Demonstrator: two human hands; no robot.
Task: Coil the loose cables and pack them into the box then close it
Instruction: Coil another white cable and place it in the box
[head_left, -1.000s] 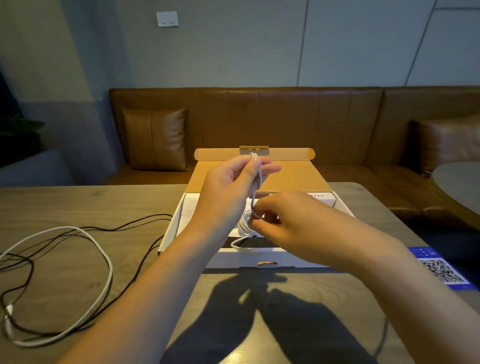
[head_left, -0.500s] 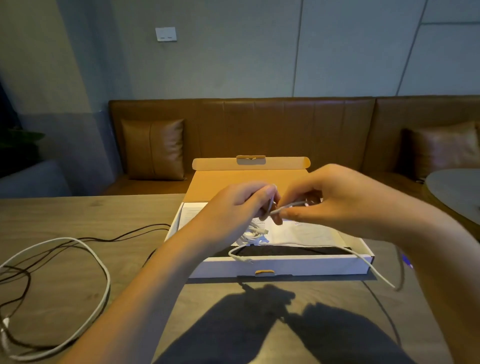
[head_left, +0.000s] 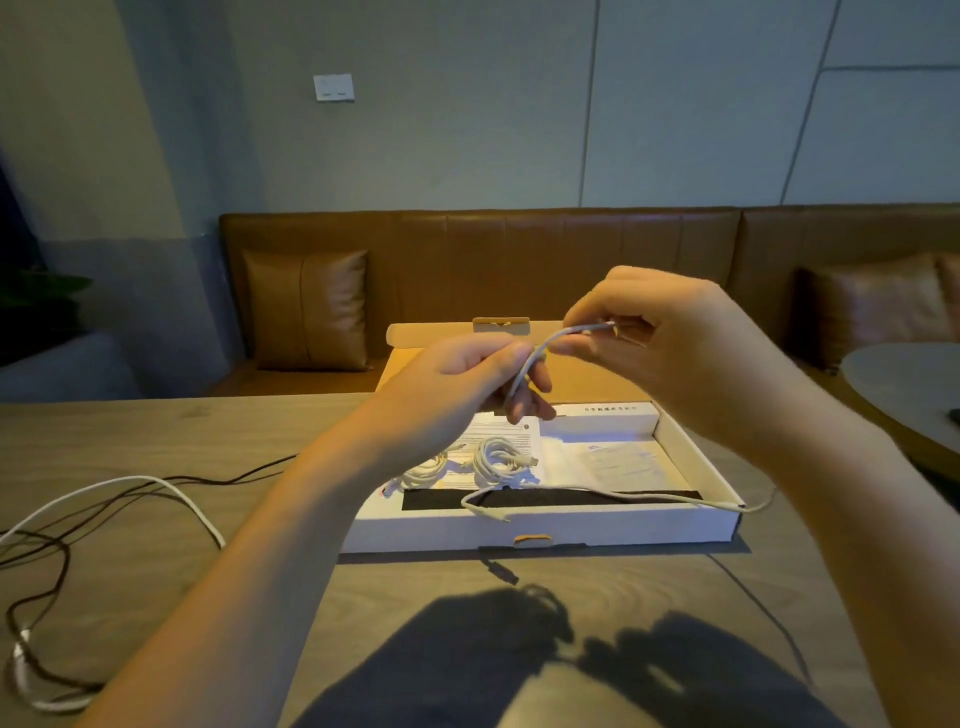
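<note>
A flat white cardboard box (head_left: 545, 535) lies open on the wooden table, its brown lid (head_left: 447, 332) tipped back. Above it my left hand (head_left: 467, 384) and my right hand (head_left: 660, 343) both pinch a thin white cable (head_left: 540, 353) that arcs between them. Its loose end (head_left: 597, 496) trails across the box and over the right wall. Two coiled white cables (head_left: 498, 457) lie inside on printed leaflets. A loose thick white cable (head_left: 171, 493) and thin dark cables (head_left: 52, 566) sprawl on the table at the left.
A brown leather bench (head_left: 519, 260) with cushions runs behind the table. A round table (head_left: 904, 384) stands at the right. My hands' shadows fall on the near table surface.
Both hands have risen higher above the box, and the right hand has drawn out a short arc of the white cable between them. The cable's loose end still trails over the box.
</note>
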